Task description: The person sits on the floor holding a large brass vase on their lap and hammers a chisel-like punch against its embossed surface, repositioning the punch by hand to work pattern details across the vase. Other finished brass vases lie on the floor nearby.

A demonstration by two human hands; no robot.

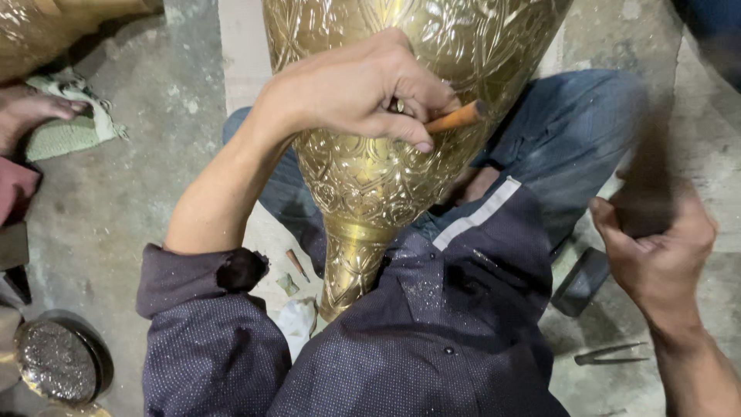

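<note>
Brass, engraved all over, the big vase (386,154) lay across the person's lap, its long axis running away from them, neck nearest. Pressed against its belly, the left hand (355,89) pinched a wooden-handled chisel (457,117). Right of the vase, well apart, the right hand (656,239) clenched a blurred dark tool.

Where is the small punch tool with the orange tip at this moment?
In the head view, the punch tool sits upper centre, pinched in the left hand and pressed against the engraved brass vase; the right hand is raised apart, lower right.
</note>
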